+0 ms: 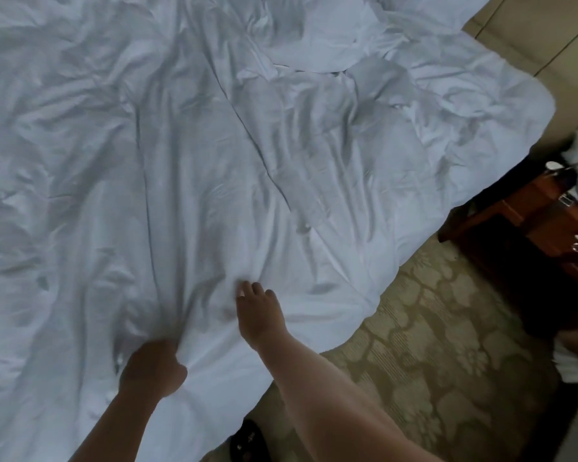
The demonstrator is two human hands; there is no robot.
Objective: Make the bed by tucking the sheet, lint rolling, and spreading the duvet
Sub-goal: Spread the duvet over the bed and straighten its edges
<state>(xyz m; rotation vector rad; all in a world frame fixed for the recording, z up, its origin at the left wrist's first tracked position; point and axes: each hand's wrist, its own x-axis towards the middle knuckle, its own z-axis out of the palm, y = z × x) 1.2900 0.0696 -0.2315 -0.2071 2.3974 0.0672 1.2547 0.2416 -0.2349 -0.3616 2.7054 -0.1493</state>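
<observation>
A white, heavily creased duvet (247,161) covers the bed and fills most of the view, its near edge hanging toward the carpet. My left hand (154,368) grips a bunched fold of the duvet near that edge, fingers curled into the fabric. My right hand (259,311) lies flat on the duvet a little farther in, fingers stretched and pressing on the cloth. The sheet below and any lint roller are hidden from view.
Patterned beige carpet (431,345) runs along the bed's right side. A dark wooden nightstand (531,221) with small items stands at the right. A dark shoe (247,441) shows at the bottom by the bed edge. A beige wall (531,28) is at top right.
</observation>
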